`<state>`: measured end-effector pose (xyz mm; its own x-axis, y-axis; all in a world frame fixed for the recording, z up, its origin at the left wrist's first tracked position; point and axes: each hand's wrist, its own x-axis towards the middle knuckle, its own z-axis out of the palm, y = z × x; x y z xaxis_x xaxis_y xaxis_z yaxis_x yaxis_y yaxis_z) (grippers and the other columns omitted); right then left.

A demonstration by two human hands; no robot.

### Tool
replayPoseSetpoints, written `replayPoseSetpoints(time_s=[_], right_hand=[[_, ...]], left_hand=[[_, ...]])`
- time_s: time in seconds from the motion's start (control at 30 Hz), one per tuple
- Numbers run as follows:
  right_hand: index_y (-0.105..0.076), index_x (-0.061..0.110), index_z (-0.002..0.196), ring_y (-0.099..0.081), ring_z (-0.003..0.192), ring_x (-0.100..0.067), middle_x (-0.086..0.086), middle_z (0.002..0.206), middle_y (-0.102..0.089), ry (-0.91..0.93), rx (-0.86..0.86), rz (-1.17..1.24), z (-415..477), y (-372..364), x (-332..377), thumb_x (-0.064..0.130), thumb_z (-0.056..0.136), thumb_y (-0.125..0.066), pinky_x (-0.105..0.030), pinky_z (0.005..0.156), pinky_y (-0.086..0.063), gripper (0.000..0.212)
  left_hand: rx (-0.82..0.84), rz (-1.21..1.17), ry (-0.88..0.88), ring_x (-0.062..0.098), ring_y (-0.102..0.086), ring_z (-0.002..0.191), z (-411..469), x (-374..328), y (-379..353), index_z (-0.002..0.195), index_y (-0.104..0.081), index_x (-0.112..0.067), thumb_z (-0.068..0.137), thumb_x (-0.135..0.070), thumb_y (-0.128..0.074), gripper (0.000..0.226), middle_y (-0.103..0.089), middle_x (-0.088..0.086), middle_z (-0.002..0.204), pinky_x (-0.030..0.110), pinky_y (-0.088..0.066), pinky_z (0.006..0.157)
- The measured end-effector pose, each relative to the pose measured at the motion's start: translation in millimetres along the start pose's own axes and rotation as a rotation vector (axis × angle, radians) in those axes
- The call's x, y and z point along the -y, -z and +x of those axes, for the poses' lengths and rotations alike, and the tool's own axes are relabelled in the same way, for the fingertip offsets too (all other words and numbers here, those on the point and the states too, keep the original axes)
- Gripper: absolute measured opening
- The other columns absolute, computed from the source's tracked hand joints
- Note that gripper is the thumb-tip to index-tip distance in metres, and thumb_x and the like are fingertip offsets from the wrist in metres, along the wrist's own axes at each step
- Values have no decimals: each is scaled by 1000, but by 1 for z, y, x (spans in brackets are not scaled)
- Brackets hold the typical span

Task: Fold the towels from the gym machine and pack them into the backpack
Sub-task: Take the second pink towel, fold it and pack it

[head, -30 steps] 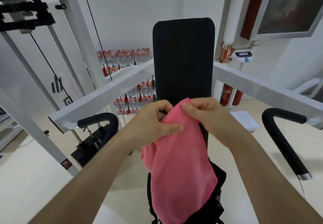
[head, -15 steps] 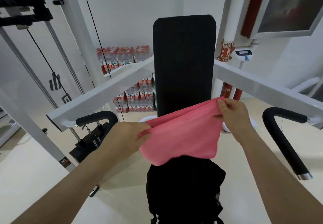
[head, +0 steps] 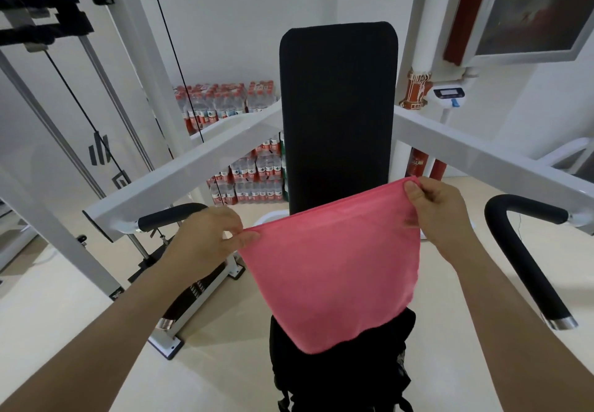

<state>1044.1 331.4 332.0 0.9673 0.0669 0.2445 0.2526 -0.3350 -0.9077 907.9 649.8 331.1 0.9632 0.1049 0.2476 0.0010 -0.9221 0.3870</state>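
Pulled wider apart than half a second ago, the two hands now stretch the pink towel out flat; a second ago it hung bunched between them. The left grip pinches the towel's upper left corner between thumb and fingers. The right grip pinches the upper right corner and sits higher, so the top edge runs side to side and climbs toward the right. The towel's long axis follows that edge.

The cloth hangs free in the air in front of the lower part of the black back pad, its rounded bottom edge pointing straight down. Just below it is the black backpack, whose top the towel covers. Whether the backpack is open, and what is in it, cannot be told.
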Motion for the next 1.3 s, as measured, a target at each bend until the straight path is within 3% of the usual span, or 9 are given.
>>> replayPoseSetpoints(time_s=[0.1,0.27,0.43,0.7,0.8,0.9,1.0,1.13,1.3], right_hand=[[-67,24,88,-65,77,-17,-8,98,-63,-124,34,207,-2,-2,1,20,97,-54,-28,60,-61,17],[-70,16,87,-59,72,-21,-4,98,-57,-291,152,411,-2,1,-4,20,97,-55,-23,44,-56,18],[-70,14,92,-60,86,-23,-5,106,-54,-383,153,511,3,2,-10,20,96,-56,-26,47,-58,15],[-56,5,117,-63,92,-29,-14,109,-57,-775,149,797,0,-7,-26,12,91,-61,-35,54,-60,28],[-58,2,115,-67,94,-29,-17,110,-62,-681,212,799,-9,-12,-10,11,91,-60,-39,64,-61,25],[-61,-3,113,-71,93,-29,-22,110,-66,-561,277,711,-19,-18,14,12,93,-58,-41,74,-61,25],[-69,-2,106,-70,99,-25,-20,111,-69,-368,398,500,-35,-27,38,16,96,-55,-40,82,-59,25],[-74,7,103,-72,95,-20,-9,100,-75,-195,533,375,-50,-29,67,23,98,-51,-35,80,-59,28],[-75,4,93,-72,91,-29,-19,92,-74,-205,572,486,-54,-28,80,18,99,-46,-38,79,-58,32]], left_hand=[[-31,-426,218,19,-68,65,1,-7,1,70,-76,-24,67,-49,-70,26,-73,-5,68,25,-57,63],[-129,-901,388,30,-69,79,3,-12,0,77,-66,1,66,-23,-80,29,-71,12,80,56,-55,84],[-90,-1074,378,23,-62,84,8,-5,-1,85,-70,-14,70,-17,-72,16,-66,2,74,41,-55,84],[434,-1260,292,25,-70,89,9,-6,15,96,-76,-4,66,2,-79,31,-72,17,100,30,-60,77],[439,-1080,154,24,-73,90,6,-31,23,97,-76,-7,73,22,-61,41,-75,15,99,29,-60,76],[242,-704,-39,16,-72,87,7,-65,26,94,-78,-15,79,-5,-71,20,-76,1,92,28,-58,81],[85,-705,-159,12,-66,91,12,-86,25,92,-74,-15,82,-25,-68,15,-69,0,98,28,-55,84],[19,-615,-262,5,-61,74,17,-112,23,89,-65,-18,92,-24,-54,12,-64,-10,78,20,-51,70],[-61,-349,-370,-6,-63,84,21,-125,13,93,-74,-23,85,-21,-71,9,-66,-25,81,8,-47,76]])
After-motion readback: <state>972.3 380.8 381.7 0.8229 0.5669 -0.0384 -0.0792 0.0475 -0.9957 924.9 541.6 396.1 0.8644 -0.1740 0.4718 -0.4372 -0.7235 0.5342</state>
